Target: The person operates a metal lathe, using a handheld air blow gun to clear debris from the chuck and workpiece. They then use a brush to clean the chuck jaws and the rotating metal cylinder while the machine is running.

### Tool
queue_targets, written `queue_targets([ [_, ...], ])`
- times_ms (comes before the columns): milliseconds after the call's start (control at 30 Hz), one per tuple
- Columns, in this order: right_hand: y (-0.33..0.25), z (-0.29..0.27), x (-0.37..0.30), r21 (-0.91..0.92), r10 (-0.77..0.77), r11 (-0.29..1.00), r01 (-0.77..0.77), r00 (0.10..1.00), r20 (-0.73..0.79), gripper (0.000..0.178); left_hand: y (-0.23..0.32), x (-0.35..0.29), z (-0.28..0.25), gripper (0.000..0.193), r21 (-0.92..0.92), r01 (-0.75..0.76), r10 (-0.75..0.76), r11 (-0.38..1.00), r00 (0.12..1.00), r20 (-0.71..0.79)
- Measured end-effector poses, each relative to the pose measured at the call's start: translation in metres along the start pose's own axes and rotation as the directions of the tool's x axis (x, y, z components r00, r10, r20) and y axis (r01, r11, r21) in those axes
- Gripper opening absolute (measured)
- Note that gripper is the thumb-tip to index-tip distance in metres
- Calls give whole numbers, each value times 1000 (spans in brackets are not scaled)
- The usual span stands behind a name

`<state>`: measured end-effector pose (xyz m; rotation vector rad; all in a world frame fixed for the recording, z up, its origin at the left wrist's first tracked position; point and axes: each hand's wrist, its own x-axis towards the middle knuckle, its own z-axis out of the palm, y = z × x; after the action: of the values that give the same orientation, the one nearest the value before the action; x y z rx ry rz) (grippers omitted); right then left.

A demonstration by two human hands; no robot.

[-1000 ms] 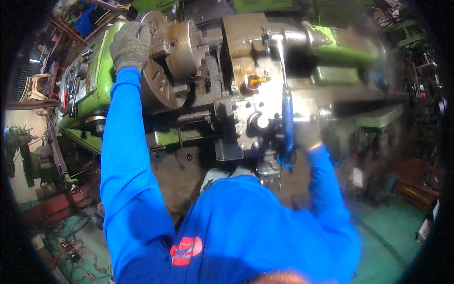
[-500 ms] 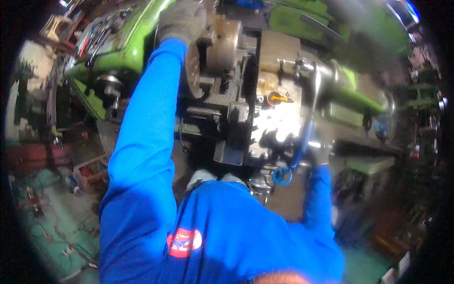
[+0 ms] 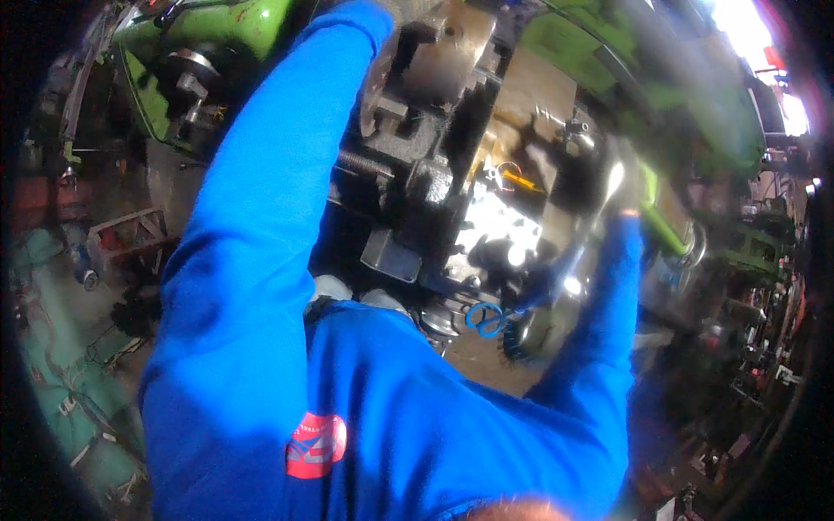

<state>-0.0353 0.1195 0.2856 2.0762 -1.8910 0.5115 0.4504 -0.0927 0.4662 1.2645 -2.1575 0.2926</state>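
In a grey glove, my left hand reaches past the top edge beside the big steel chuck of a green lathe; its fingers are out of sight. My right hand is smeared by motion beside a shiny curved metal piece, and whether it grips that piece is unclear. Between my arms lies the lathe carriage, its lower part glaring with light. A small yellow-orange tool rests on it. A blue hose with a coiled loop hangs at the carriage's near side.
The green headstock stands at the upper left, with a crank handle below it. A green tailstock part extends to the right. A reddish crate stands on the floor at left, near cables on a green floor area.
The view has turned and shifted. My right hand has risen from beside the blue hose toward the green part at right. My left hand remains by the chuck.
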Motion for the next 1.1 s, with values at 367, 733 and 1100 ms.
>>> queue_targets([
  [367,-58,-36,47,-236,348,922,-306,923,164,39,-15,-9,19,30,19,-20,22,1000,994,-103],
  [733,-26,-15,84,-22,473,860,-510,779,412,43,-7,-2,8,29,16,13,-13,1000,1000,-10],
  [1100,-105,-34,86,-296,585,810,-506,733,348,34,-12,-8,9,27,50,17,-15,999,1000,-27],
])
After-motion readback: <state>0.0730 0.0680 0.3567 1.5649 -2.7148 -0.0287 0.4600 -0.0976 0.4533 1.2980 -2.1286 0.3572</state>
